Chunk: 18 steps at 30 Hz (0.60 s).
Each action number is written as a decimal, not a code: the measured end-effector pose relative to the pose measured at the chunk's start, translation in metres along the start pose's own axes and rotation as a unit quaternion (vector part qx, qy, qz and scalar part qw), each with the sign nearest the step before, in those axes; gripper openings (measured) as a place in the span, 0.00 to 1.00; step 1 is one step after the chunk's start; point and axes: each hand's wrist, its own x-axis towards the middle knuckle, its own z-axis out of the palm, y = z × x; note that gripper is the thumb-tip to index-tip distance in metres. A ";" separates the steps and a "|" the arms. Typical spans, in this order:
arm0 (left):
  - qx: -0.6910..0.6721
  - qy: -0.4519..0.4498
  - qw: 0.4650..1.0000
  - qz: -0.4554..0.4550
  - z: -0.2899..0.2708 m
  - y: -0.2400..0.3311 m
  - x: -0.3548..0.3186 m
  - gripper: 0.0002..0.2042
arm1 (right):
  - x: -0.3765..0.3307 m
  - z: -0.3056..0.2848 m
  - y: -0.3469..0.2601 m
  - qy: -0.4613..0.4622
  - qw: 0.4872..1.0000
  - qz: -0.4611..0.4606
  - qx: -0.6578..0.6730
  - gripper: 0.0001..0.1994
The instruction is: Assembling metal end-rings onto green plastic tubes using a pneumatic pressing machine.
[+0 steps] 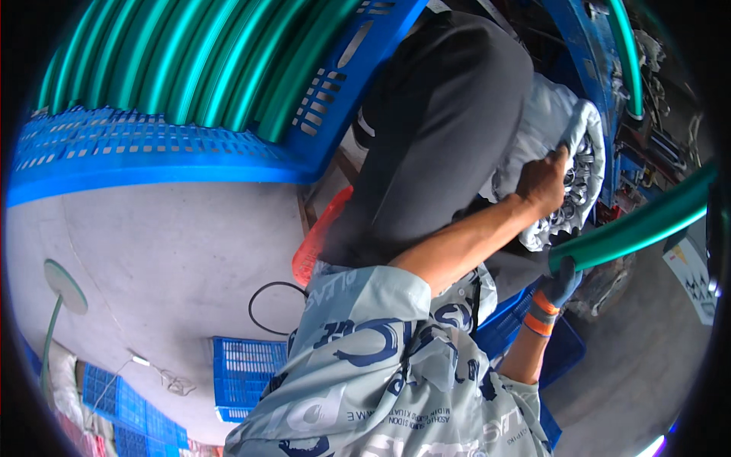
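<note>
My left hand (542, 185), bare, reaches across to a pale plastic bag (537, 114) beside my knee. Its fingers curl at the bag's opening, over a heap of small metal rings (579, 179) that look like clamps; what lies in them is hidden. Below the bag, my right hand (562, 283) wears a grey-blue glove with an orange cuff and is closed around the near end of a thick green hose (640, 231). From there the hose slants up to the right edge.
A big blue crate (228, 164) at upper left holds several curved green hoses (179, 65). Smaller blue crates (247, 373) stand on the grey floor (175, 251) at lower left. A red plastic object (320, 240) is near my leg. A blue metal frame (582, 61) rises beyond the bag.
</note>
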 end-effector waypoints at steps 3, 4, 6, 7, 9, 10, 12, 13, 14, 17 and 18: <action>-0.014 0.001 1.000 0.008 -0.006 0.002 0.001 0.34 | 0.018 0.018 0.001 0.004 1.000 -0.006 -0.020 0.42; -0.013 -0.001 1.000 0.005 -0.007 0.003 0.000 0.34 | 0.022 0.019 0.003 0.012 0.999 -0.012 -0.029 0.41; 0.043 0.001 0.999 -0.023 -0.013 0.004 0.000 0.35 | 0.029 0.024 0.005 0.009 0.999 -0.010 -0.030 0.41; 0.050 -0.009 0.997 -0.052 -0.015 0.004 0.002 0.36 | 0.030 0.024 0.006 0.005 0.999 -0.011 -0.033 0.41; 0.072 -0.006 0.994 -0.084 -0.019 -0.001 0.001 0.36 | 0.032 0.019 0.013 -0.003 1.000 -0.010 -0.019 0.38; 0.089 0.000 0.989 -0.114 -0.020 -0.004 0.001 0.37 | 0.031 0.015 0.017 -0.014 1.000 -0.011 -0.009 0.36; 0.109 -0.014 0.982 -0.151 -0.026 -0.007 0.000 0.38 | 0.027 0.012 0.022 -0.008 1.000 -0.012 -0.003 0.35; 0.110 -0.017 0.984 -0.139 -0.026 -0.007 0.001 0.39 | 0.026 0.011 0.025 -0.006 1.000 -0.018 -0.002 0.33; 0.112 -0.019 0.985 -0.129 -0.024 -0.009 -0.002 0.39 | 0.025 0.005 0.028 -0.006 1.000 -0.012 0.004 0.33; 0.049 -0.042 0.994 -0.085 -0.011 -0.004 -0.002 0.39 | 0.022 -0.018 0.036 -0.049 0.998 -0.033 0.038 0.30; 0.038 -0.033 0.997 -0.057 -0.009 -0.002 -0.002 0.41 | 0.019 -0.015 0.037 -0.058 0.997 -0.027 0.040 0.30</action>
